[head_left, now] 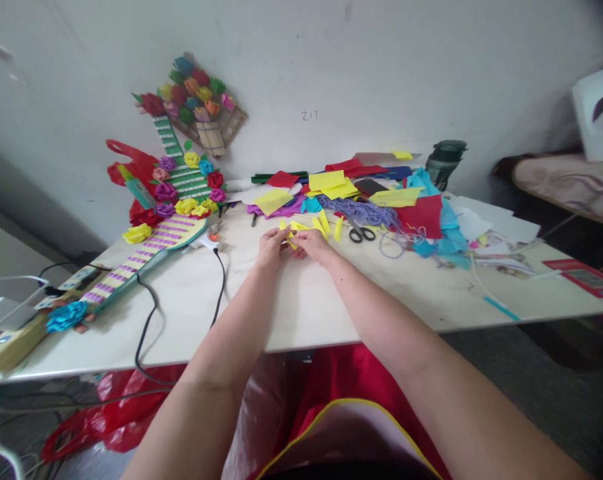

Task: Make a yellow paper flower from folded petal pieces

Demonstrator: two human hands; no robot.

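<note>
Over the middle of the white table, my left hand and my right hand meet with their fingertips pinched on a small yellow paper piece. The fingers cover part of it, so its full shape is hidden. Several folded yellow paper strips lie just behind my hands. To the right of them rest black-handled scissors. A hot glue gun, white with a black cord, is on the table to the left of my hands.
Paper-flower decorations lean along the left side. Colored paper sheets and purple yarn pile up at the back, with a dark bottle beside them. Cords and a power strip occupy the left end. White scraps lie right.
</note>
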